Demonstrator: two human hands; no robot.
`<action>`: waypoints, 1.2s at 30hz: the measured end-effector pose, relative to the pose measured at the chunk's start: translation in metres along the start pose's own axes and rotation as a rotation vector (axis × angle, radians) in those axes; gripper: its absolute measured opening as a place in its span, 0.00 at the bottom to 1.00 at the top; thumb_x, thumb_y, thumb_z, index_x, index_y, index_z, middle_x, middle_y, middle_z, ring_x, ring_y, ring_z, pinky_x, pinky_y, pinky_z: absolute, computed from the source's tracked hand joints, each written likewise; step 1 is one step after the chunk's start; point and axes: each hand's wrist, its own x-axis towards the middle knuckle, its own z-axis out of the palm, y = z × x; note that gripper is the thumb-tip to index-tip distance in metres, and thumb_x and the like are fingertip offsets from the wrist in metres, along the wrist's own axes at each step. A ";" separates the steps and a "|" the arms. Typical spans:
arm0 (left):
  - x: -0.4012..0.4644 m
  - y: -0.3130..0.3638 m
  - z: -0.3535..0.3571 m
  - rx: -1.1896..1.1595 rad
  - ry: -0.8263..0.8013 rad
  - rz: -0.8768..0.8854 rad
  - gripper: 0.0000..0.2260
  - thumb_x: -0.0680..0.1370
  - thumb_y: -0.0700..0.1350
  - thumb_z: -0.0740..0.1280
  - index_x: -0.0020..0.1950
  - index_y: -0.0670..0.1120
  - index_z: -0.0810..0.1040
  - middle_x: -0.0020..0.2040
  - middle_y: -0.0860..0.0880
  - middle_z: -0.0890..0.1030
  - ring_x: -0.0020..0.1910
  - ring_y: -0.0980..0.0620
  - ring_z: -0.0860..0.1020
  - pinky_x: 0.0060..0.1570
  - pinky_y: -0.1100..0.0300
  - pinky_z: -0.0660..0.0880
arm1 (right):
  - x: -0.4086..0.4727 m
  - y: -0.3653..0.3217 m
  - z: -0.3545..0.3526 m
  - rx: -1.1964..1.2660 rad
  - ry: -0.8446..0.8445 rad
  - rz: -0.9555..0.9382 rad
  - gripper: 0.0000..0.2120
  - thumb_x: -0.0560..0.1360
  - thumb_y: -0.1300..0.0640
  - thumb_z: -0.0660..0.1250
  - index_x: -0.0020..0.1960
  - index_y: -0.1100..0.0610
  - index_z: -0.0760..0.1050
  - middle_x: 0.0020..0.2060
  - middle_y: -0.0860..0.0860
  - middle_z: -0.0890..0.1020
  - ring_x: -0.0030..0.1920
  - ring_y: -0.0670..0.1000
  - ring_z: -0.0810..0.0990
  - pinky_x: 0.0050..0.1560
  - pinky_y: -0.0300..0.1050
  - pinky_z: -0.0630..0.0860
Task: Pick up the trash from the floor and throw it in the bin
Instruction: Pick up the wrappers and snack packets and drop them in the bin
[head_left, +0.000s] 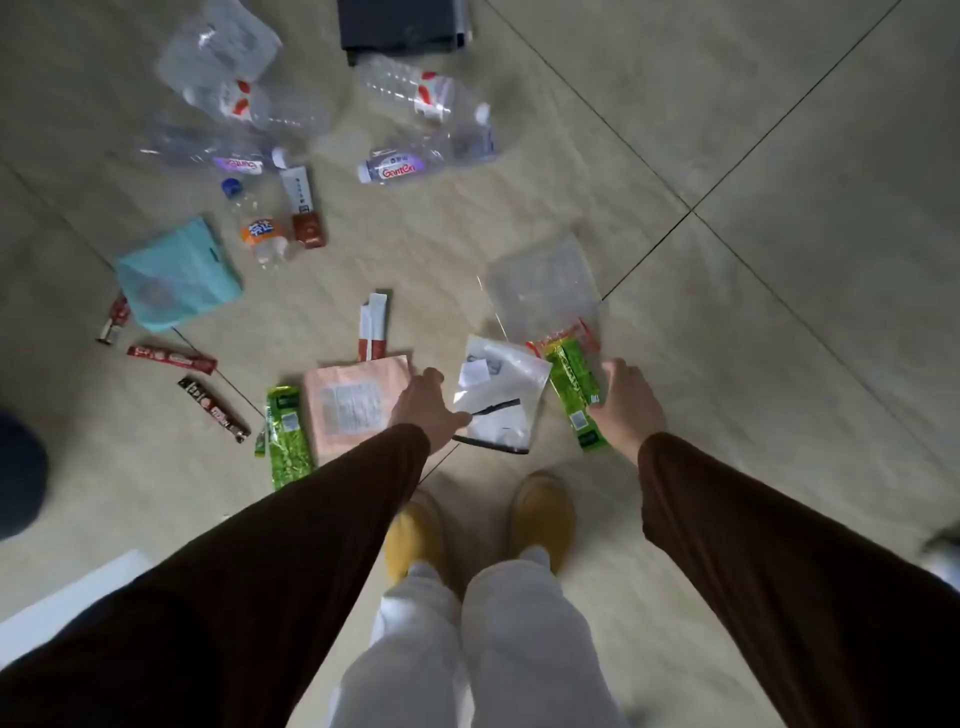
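Trash lies scattered over the tiled floor. My left hand (426, 410) hangs with its thumb spread, between a pink packet (353, 405) and a white plastic bag (501, 400). My right hand (631, 400) shows its back and overlaps the right edge of a green wrapper (571, 395); its fingers are hidden, so a grip cannot be told. A second green wrapper (285, 436) lies left of the pink packet. The dark bin (405, 26) stands at the far top of the view.
Several clear plastic bottles (395, 169) and clear bags (545, 283) lie farther off, with a teal pouch (179, 275), a white-and-red stick sachet (374, 327) and red-brown snack wrappers (171, 359) at the left. My yellow shoes (540, 519) stand just behind the trash.
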 end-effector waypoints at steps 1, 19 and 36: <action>0.013 0.000 0.008 -0.002 0.008 -0.008 0.33 0.73 0.49 0.76 0.73 0.42 0.66 0.69 0.42 0.72 0.67 0.43 0.73 0.67 0.50 0.70 | 0.013 0.004 0.007 -0.028 0.011 -0.017 0.34 0.73 0.60 0.74 0.74 0.57 0.64 0.65 0.59 0.73 0.63 0.60 0.76 0.64 0.54 0.75; 0.138 0.010 0.119 0.043 0.267 -0.139 0.30 0.74 0.38 0.72 0.72 0.45 0.62 0.63 0.43 0.74 0.62 0.42 0.76 0.60 0.48 0.73 | 0.148 0.021 0.085 -0.778 0.151 -0.338 0.31 0.69 0.51 0.76 0.65 0.56 0.66 0.57 0.55 0.76 0.56 0.58 0.75 0.52 0.53 0.73; 0.113 -0.134 0.012 -0.022 0.289 -0.027 0.18 0.73 0.48 0.75 0.60 0.43 0.78 0.61 0.43 0.78 0.60 0.43 0.74 0.56 0.55 0.69 | 0.196 -0.014 0.032 -0.203 0.116 -0.250 0.16 0.72 0.46 0.74 0.49 0.59 0.79 0.56 0.59 0.77 0.63 0.63 0.69 0.57 0.55 0.69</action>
